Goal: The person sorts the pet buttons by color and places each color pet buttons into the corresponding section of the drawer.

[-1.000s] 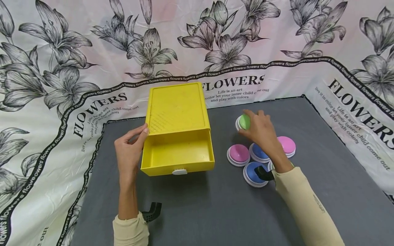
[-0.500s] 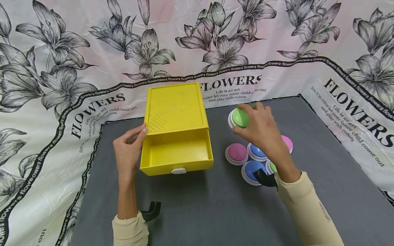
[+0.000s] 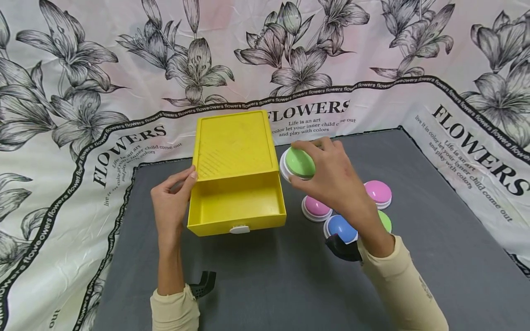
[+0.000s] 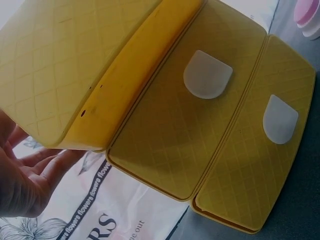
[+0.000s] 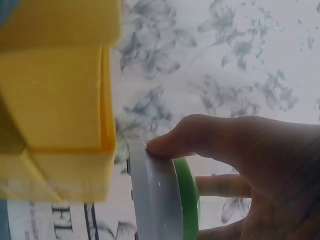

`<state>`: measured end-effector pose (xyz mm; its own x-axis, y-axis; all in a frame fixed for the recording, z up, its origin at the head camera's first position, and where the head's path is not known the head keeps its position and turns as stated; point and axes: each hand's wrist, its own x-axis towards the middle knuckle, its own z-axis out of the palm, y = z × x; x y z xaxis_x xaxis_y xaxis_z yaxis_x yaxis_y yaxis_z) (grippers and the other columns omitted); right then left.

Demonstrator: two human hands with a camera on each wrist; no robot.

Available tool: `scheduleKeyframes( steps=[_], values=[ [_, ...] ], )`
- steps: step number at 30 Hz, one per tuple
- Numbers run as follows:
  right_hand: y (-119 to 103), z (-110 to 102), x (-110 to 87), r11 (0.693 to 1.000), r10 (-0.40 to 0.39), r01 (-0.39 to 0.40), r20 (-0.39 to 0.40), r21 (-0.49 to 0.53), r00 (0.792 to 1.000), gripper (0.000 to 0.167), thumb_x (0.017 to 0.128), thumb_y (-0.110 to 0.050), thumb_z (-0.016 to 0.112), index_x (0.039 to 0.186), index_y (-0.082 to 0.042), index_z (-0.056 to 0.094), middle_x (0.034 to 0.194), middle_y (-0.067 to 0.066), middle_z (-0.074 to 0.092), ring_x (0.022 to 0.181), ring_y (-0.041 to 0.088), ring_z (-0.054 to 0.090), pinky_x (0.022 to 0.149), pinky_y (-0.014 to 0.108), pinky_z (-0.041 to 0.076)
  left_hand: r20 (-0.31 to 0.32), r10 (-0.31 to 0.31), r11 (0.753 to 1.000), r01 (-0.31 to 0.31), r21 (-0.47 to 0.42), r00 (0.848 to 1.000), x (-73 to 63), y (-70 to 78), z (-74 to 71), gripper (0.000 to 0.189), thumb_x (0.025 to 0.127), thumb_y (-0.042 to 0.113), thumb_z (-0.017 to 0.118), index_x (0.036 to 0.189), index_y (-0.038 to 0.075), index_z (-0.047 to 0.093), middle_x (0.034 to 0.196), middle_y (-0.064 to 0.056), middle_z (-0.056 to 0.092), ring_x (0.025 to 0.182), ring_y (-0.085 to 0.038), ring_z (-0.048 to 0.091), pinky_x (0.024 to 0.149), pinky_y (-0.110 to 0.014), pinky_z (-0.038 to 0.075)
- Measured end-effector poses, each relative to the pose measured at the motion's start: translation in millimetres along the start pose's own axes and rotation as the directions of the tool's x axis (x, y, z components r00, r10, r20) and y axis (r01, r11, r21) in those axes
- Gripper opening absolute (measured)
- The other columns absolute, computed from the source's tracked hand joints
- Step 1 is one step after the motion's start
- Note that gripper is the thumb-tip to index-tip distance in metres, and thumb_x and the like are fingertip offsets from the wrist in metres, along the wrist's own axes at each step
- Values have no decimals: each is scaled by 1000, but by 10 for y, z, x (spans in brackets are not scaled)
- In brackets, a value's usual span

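My right hand (image 3: 331,174) holds a round push button with a green dome (image 3: 300,162) and white base by its rim, in the air close to the right side of a yellow drawer unit (image 3: 236,145). In the right wrist view my thumb lies on the button's white base (image 5: 157,195), fingers behind the green side. The unit's top drawer (image 3: 238,207) is pulled out, with a bare floor. My left hand (image 3: 171,195) grips the unit's left front edge with thumb and fingertips. Two lower drawers (image 4: 165,115) with white handles (image 4: 207,75) are closed in the left wrist view.
Right of the unit, more domed buttons lie on the grey tabletop (image 3: 265,285): a pink one (image 3: 317,207), a blue one (image 3: 341,228), another pink one (image 3: 378,191) and a partly hidden green one (image 3: 385,221). A flower-printed cloth (image 3: 232,69) hangs behind.
My right hand has lifted the green button and carried it left, toward the yellow drawer unit. The left hand stays at the unit's edge; the drawer has not moved.
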<state>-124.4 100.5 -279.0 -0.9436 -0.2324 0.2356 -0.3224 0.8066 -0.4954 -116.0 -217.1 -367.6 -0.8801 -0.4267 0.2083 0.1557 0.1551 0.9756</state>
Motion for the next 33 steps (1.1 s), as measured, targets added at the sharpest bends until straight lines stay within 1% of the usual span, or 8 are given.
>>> scheduleKeyframes(
  steps=[5, 9, 12, 15, 18, 25, 29, 33],
  values=[
    [-189, 67, -9, 998, -62, 61, 25, 28, 998, 60, 86, -28, 84, 142, -19, 66, 137, 19, 58, 120, 37, 47, 89, 49, 60, -2, -5, 1000, 5, 7, 1000, -3, 10, -11, 30, 95, 22, 79, 119, 5, 79, 117, 4, 80, 95, -4, 77, 83, -17, 62],
    [-369, 143, -28, 991, -129, 127, 60, 38, 990, 57, 86, -29, 83, 140, -22, 67, 137, 18, 58, 119, 35, 48, 87, 45, 60, -7, -11, 1000, 11, 26, 1000, -12, 12, -22, 29, 95, 24, 79, 119, 7, 80, 121, -1, 80, 94, -2, 77, 81, -18, 63],
    [-506, 227, -38, 980, -196, 193, 86, 38, 977, 56, 85, -29, 83, 138, -21, 67, 134, 18, 61, 115, 34, 50, 84, 41, 58, -9, -11, 999, 12, 32, 1000, -12, 8, -27, 29, 95, 24, 79, 119, 6, 80, 122, -2, 80, 94, -2, 77, 79, -18, 63],
    [-643, 317, -38, 966, -259, 256, 113, 40, 959, 56, 85, -31, 83, 137, -19, 66, 130, 16, 65, 111, 32, 53, 83, 37, 57, -9, -14, 999, 14, 32, 1000, -8, 5, -27, 31, 95, 24, 79, 119, 5, 80, 120, 2, 80, 94, -3, 77, 77, -18, 63],
    [-769, 386, -33, 955, -296, 294, 148, 40, 944, 57, 86, -35, 83, 137, -17, 66, 127, 13, 66, 110, 30, 55, 83, 35, 57, -5, -15, 1000, 15, 23, 1000, -7, 5, -23, 31, 95, 25, 79, 119, 5, 80, 118, 4, 80, 94, -3, 77, 77, -17, 63],
    [-969, 556, 6, 946, -322, 324, 237, 32, 917, 62, 89, -45, 82, 142, -19, 63, 127, 10, 67, 109, 25, 55, 86, 32, 53, 15, -1, 1000, 1, -29, 1000, -4, -7, -11, 26, 95, 22, 79, 116, 7, 81, 120, -3, 80, 93, -4, 78, 75, -19, 64],
    [-1021, 650, 7, 937, -337, 348, 259, 1, 905, 64, 90, -48, 81, 143, -19, 63, 122, 9, 68, 104, 23, 54, 84, 30, 50, 20, 0, 999, 1, -32, 1000, -13, -9, -14, 28, 95, 21, 79, 117, 5, 80, 119, -1, 80, 92, -3, 78, 75, -19, 64],
    [-1052, 701, 12, 928, -348, 369, 249, -42, 904, 62, 92, -51, 78, 142, -19, 64, 116, 7, 68, 99, 20, 53, 82, 28, 48, 18, 5, 1000, -4, -27, 1000, -14, -8, -16, 30, 95, 22, 79, 118, 2, 80, 118, 2, 80, 93, -3, 78, 76, -19, 64]
  ],
)
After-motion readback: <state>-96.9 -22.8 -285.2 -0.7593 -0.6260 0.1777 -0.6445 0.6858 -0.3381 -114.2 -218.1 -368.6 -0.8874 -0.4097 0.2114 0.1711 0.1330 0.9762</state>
